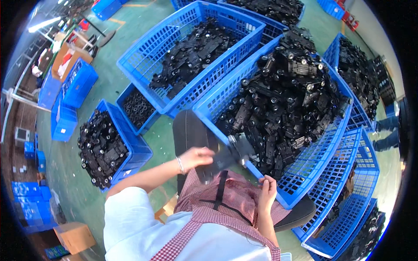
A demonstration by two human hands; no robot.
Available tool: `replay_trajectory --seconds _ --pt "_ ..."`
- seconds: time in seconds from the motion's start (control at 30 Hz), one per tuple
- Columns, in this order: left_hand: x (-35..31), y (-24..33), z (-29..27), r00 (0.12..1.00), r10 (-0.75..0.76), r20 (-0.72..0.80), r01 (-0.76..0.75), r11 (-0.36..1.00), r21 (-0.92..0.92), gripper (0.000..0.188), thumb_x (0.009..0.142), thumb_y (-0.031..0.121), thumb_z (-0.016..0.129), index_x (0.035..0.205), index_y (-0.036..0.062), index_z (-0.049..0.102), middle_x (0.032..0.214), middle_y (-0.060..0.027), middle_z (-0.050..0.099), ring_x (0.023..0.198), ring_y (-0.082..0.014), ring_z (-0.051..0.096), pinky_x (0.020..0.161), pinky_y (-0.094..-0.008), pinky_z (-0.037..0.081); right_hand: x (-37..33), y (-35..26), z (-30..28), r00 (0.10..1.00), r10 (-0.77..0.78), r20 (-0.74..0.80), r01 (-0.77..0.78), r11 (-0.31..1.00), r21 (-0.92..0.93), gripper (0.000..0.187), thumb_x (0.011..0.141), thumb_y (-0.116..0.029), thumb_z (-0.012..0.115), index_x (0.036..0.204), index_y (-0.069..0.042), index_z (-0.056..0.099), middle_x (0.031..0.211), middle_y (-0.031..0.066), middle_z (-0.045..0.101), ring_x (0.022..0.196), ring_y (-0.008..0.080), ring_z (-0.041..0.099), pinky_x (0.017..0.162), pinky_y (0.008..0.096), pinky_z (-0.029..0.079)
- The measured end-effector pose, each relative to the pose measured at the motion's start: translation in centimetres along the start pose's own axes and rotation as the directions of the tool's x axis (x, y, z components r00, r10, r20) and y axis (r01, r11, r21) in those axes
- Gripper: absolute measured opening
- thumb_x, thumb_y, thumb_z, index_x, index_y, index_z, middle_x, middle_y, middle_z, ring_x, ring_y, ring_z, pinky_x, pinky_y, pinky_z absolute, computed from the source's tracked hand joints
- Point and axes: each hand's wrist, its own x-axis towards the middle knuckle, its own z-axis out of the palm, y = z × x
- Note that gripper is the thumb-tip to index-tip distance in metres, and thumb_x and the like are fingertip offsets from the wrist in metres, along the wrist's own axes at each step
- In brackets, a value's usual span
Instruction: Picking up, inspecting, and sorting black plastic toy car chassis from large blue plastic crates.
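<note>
A black car base (227, 158) with wheels is seen at the left hand (194, 158), over the near side of a big blue basket (284, 198). The fingers of that hand are bent against its near end, but because of the blur, whether it is gripped or let go cannot be told. The right hand (267, 190) is seen just beside the basket's near rim, with its fingers curled in; whether anything is pinched there cannot be told either. The big basket is heaped with black pieces (278, 117). More are held in another blue basket (191, 96) behind it. Farther left, a blue crate (140, 152) is piled high with them too. A checked apron (246, 188) is worn.
</note>
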Motion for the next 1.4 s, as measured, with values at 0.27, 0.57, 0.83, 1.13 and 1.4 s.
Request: replay_trajectory --seconds 0.27,0.57,0.83,1.13,1.4 --pt "13.8 18.0 -10.5 0.691 0.425 -0.585 -0.566 0.822 -0.072 0.060 0.082 0.036 0.060 0.122 -0.0034 0.038 0.107 -0.0122 0.055 0.100 -0.0186 0.052 0.087 -0.0319 0.041 -1.9 1.1 -0.5 0.995 0.079 0.065 -0.073 0.994 -0.087 0.015 0.089 -0.009 0.046 0.097 0.000 0.055 0.080 0.0064 0.061 0.072 0.0119 0.055 0.067 0.0242 0.044" --pt "17.3 1.8 0.7 0.829 -0.108 0.548 -0.473 0.388 0.791 0.032 0.086 0.033 0.051 0.102 0.0048 0.053 0.099 -0.0186 0.059 0.093 -0.0326 0.057 0.076 -0.0376 0.046 1.5 -1.3 -0.3 0.989 -0.148 0.026 0.148 0.942 -0.302 0.015 0.087 -0.007 0.045 0.093 0.001 0.056 0.078 0.0122 0.061 0.072 0.0235 0.060 0.066 0.0307 0.046" --pt "24.9 6.1 1.5 0.916 0.233 0.327 -0.395 0.374 0.839 0.043 0.085 0.031 0.056 0.115 0.0008 0.051 0.103 -0.0190 0.060 0.094 -0.0271 0.059 0.080 -0.0342 0.047 4.3 3.3 -1.6 0.984 -0.176 -0.038 0.007 0.248 -0.969 0.007 0.069 -0.010 0.052 0.063 -0.008 0.054 0.059 0.0106 0.055 0.053 0.0264 0.057 0.045 0.0393 0.046" --pt "44.8 9.3 -6.1 0.645 0.601 -0.472 0.007 0.612 0.790 0.062 0.076 0.024 0.059 0.122 -0.0113 0.038 0.120 -0.0277 0.046 0.110 -0.0391 0.044 0.097 -0.0426 0.034 1.8 3.6 1.3 0.948 -0.315 -0.034 0.167 0.587 -0.793 0.012 0.070 -0.016 0.052 0.064 -0.009 0.060 0.065 0.0138 0.060 0.062 0.0297 0.059 0.057 0.0412 0.047" --pt "46.8 15.9 0.5 0.783 0.348 -0.515 0.273 0.553 0.787 0.041 0.081 0.030 0.058 0.112 0.0033 0.054 0.111 -0.0312 0.047 0.093 -0.0413 0.053 0.081 -0.0418 0.047 3.3 4.7 1.6 0.777 -0.628 -0.037 0.325 0.450 -0.832 0.006 0.069 -0.016 0.053 0.071 -0.010 0.053 0.064 0.0069 0.051 0.061 0.0249 0.051 0.055 0.0385 0.041"
